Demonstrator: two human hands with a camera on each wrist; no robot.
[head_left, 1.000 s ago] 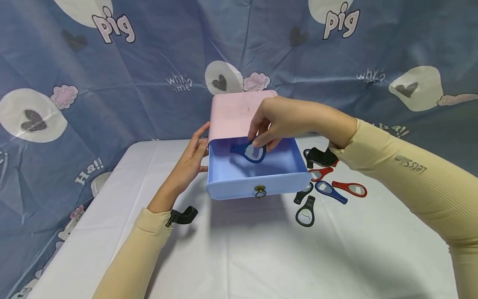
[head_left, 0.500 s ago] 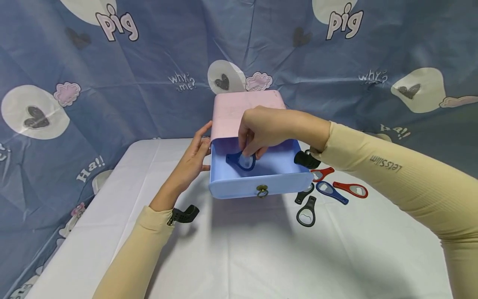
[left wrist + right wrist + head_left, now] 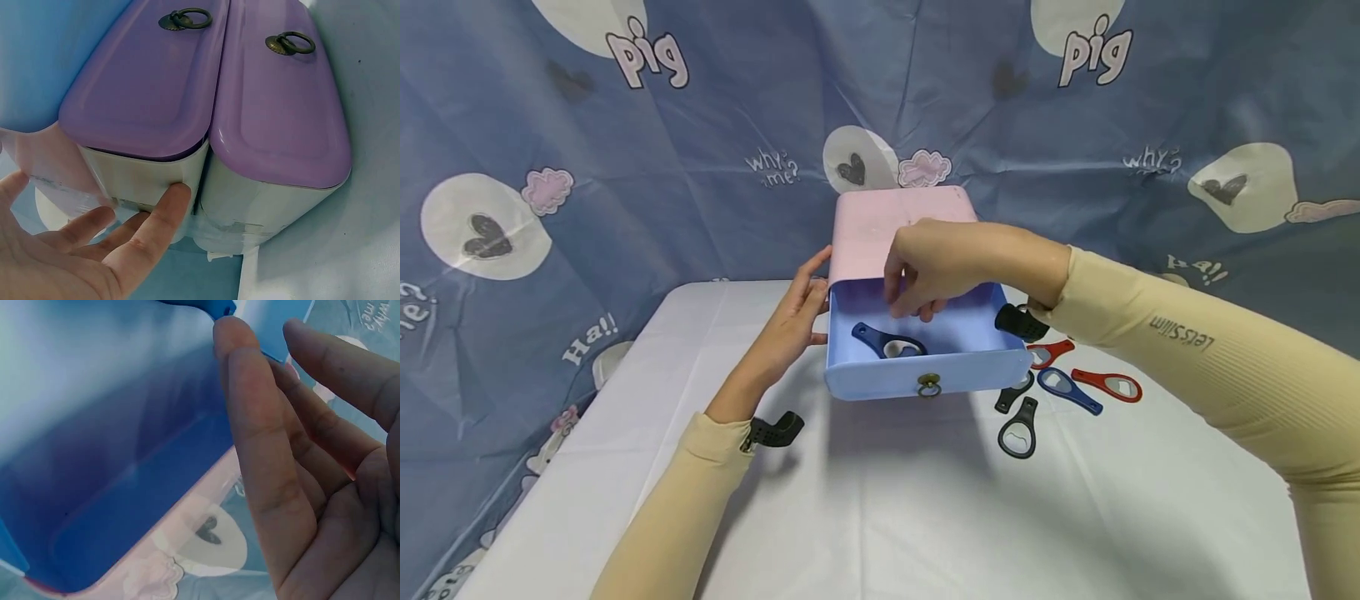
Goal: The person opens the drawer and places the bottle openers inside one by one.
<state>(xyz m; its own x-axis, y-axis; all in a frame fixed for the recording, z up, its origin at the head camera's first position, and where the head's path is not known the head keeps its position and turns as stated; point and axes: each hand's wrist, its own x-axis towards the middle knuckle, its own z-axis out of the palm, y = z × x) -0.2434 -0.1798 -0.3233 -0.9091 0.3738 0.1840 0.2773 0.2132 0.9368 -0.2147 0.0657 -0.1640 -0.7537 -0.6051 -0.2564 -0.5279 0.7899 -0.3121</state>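
A dark blue bottle opener (image 3: 889, 341) lies in the pulled-out light blue drawer (image 3: 880, 377), near its front wall. Just above the drawer, my right hand (image 3: 936, 265) has its fingers bent loosely. In the right wrist view, thumb and fingers (image 3: 262, 434) stand apart with nothing between them; a bit of the opener's handle (image 3: 212, 306) shows beyond. My left hand (image 3: 786, 325) rests against the left side of the pink drawer box (image 3: 868, 229). From the left wrist, its spread fingers (image 3: 153, 237) touch the casing below closed purple drawers (image 3: 150, 81).
Several bottle openers lie on the white table right of the box, among them a blue opener (image 3: 1069, 391), a red opener (image 3: 1105, 383) and a black opener (image 3: 1018, 428). A brass ring pull (image 3: 929, 385) hangs on the drawer front. Blue printed cloth (image 3: 722, 108) covers the back.
My right hand moved left over the drawer and let go of the blue bottle opener, which now lies on the drawer floor, closer to the front. The left hand stays at the box's side.
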